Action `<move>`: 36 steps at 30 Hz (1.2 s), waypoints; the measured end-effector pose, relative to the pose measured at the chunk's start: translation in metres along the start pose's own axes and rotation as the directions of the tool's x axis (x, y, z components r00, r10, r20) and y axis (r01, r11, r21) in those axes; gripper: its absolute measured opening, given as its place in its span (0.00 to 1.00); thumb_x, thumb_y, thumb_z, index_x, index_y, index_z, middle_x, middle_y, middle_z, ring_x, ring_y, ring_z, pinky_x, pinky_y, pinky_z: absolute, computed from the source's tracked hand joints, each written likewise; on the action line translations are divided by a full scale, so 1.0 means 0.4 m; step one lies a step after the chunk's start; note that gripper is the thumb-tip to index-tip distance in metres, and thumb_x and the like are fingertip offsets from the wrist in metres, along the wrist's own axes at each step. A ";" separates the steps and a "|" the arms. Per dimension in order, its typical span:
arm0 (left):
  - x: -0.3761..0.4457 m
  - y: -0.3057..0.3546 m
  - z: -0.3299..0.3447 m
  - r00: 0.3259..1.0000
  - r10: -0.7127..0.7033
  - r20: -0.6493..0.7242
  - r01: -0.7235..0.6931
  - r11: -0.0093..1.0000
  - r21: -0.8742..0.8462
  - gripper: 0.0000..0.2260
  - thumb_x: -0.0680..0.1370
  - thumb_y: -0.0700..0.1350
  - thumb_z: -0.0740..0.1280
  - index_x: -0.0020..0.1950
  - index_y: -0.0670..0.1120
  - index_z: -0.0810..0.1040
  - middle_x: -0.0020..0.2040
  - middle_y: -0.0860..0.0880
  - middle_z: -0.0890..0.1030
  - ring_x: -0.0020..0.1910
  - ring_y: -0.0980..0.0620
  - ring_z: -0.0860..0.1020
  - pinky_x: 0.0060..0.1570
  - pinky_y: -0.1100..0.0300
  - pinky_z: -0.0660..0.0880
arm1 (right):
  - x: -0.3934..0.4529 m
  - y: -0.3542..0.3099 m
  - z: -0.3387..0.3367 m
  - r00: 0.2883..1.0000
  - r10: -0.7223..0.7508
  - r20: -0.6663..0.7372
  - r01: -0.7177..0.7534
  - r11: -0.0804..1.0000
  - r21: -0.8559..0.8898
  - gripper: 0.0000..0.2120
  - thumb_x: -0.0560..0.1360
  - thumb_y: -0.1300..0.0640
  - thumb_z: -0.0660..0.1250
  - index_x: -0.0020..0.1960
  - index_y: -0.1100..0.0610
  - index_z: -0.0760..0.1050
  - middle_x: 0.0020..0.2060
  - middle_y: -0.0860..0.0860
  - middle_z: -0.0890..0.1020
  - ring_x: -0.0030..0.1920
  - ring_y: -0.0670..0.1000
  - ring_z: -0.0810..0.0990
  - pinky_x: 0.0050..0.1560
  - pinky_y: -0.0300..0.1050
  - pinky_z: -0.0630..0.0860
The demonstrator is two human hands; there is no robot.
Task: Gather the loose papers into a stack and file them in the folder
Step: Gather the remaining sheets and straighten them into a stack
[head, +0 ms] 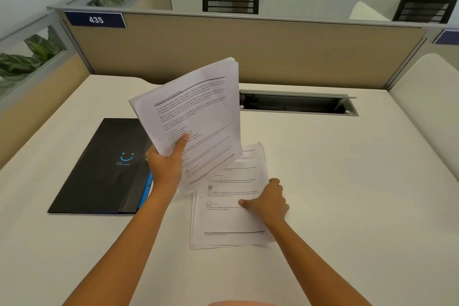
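Observation:
My left hand [167, 165] grips a stack of printed white papers [196, 112] by its lower left corner and holds it tilted up above the desk. Loose printed sheets [223, 221] lie flat on the white desk [347, 194] in front of me, partly under the raised stack. My right hand [269, 200] rests on the right edge of these sheets, thumb on top and fingers curled at the edge. A closed black folder [99, 169] with a blue smiley logo lies at the left of the desk, a blue edge showing at its right side.
A beige partition [248, 52] with a label reading 435 runs along the back of the desk. An open cable slot [298, 103] is set in the desk behind the papers. Potted plants and black chair backs stand beyond the partition.

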State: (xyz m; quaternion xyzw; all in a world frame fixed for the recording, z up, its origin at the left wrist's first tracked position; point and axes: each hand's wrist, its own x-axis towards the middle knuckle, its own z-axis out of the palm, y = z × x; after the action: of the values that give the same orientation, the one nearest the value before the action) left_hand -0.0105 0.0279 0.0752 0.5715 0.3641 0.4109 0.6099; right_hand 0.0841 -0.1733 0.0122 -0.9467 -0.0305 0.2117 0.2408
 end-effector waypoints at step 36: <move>0.028 -0.022 -0.075 0.988 -0.145 -0.055 0.148 0.987 0.056 0.11 0.74 0.47 0.75 0.53 0.55 0.77 0.47 0.59 0.81 0.43 0.59 0.81 0.33 0.64 0.79 | 0.205 0.219 -0.182 0.937 0.030 -0.348 0.234 0.685 0.690 0.13 0.79 0.53 0.65 0.61 0.57 0.78 0.55 0.55 0.83 0.58 0.58 0.80 0.61 0.53 0.75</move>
State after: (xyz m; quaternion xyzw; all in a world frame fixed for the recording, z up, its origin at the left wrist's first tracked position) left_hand -0.0327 0.0499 0.0645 0.5506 0.4326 0.3685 0.6115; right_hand 0.1851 -0.2699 -0.0029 -0.7937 0.0428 0.0303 0.6061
